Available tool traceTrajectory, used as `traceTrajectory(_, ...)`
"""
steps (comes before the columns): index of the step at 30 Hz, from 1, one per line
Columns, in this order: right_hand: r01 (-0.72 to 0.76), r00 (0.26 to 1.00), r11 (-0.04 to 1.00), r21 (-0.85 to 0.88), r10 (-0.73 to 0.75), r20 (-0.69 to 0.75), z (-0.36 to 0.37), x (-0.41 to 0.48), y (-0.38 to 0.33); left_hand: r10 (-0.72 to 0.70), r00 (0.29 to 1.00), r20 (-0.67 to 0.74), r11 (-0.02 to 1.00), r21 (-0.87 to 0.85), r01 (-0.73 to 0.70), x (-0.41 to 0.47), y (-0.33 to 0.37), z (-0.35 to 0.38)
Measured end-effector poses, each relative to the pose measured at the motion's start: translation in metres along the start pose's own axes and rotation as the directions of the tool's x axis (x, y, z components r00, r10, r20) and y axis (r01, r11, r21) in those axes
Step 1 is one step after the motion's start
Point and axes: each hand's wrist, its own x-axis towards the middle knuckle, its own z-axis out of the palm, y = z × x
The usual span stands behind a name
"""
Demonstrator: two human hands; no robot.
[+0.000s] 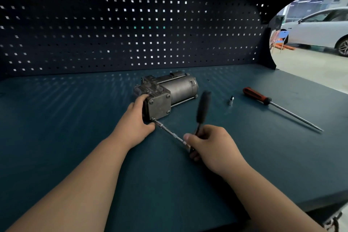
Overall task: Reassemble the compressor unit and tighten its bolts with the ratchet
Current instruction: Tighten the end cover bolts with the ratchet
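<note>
Count of items in view:

- compressor (169, 90): 1
- bolt heads (151, 102) on its near square end plate: 3 in plain sight; the fourth corner is covered by the tool tip, so not counted
- ratchet (203, 107): 1
- extension bar (169, 132) on the ratchet: 1
- loose socket (230, 100): 1
- screwdriver (263, 99): 1
- hands: 2, left hand (135, 117) and right hand (211, 143)
- bench (75, 118): 1
- pegboard (113, 24): 1
- white car (320, 28) beyond the bench: 1, with 2 wheels showing, each only in part
- blue chair-like item beside the car: 1, too small to confirm
</note>
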Motion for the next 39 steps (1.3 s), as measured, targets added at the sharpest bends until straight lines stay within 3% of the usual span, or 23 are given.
traceTrajectory(4, -0.217, 0.976, 0.907, 0.361, 0.189, 0.112, -0.009, 0.011, -0.007, -0.006, 1.0, 0.017, 1.0, 0.0, 0.006, -0.002, 0.002, -0.001)
traceTrajectory(8, -0.209, 0.976, 0.909, 0.361, 0.173, 0.13, -0.007, 0.012, -0.007, -0.01, 1.0, 0.021, 1.0, 0.007, 0.01, -0.005, 0.005, 0.001)
traceTrajectory(12, -0.001, 1.0, 0.987, 0.158, -0.003, 0.029, 0.0, -0.002, -0.003, -0.019, 1.0, 0.018, 0.996, 0.087, 0.017, -0.006, 0.012, 0.004)
traceTrajectory(15, 0.211, 0.973, 0.972, -0.103, -0.218, -0.069, 0.006, -0.011, -0.001, -0.05, 0.998, 0.026, 0.99, 0.132, 0.046, -0.009, 0.017, 0.008)
traceTrajectory(18, 0.464, 0.848, 0.705, -0.537, -0.528, 0.039, 0.008, -0.019, -0.002, -0.064, 0.998, 0.02, 0.992, 0.11, 0.062, -0.01, 0.019, 0.007)
traceTrajectory(20, 0.509, 0.812, 0.548, -0.664, -0.561, 0.161, 0.011, -0.023, -0.004, -0.063, 0.998, 0.016, 0.993, 0.1, 0.062, -0.01, 0.019, 0.003)
traceTrajectory(22, 0.509, 0.814, 0.525, -0.683, -0.552, 0.182, 0.015, -0.025, -0.005, -0.057, 0.998, 0.022, 0.995, 0.086, 0.055, -0.009, 0.019, -0.001)
traceTrajectory(27, 0.396, 0.894, 0.797, -0.456, -0.449, -0.008, 0.02, -0.023, -0.003, -0.099, 0.993, 0.063, 0.995, 0.032, 0.097, -0.015, 0.01, -0.008)
traceTrajectory(31, 0.127, 0.984, 0.987, -0.1, -0.138, -0.114, 0.014, -0.015, -0.004, -0.118, 0.992, 0.034, 0.992, 0.038, 0.117, -0.015, 0.007, -0.008)
traceTrajectory(35, -0.067, 0.998, 0.997, 0.044, 0.067, -0.009, 0.006, -0.004, -0.006, -0.092, 0.995, 0.027, 0.995, 0.037, 0.091, -0.016, 0.007, -0.012)
traceTrajectory(39, -0.244, 0.967, 0.938, 0.245, 0.216, 0.135, 0.0, 0.012, -0.008, -0.024, 0.993, 0.112, 0.996, 0.083, 0.015, -0.021, 0.011, -0.008)
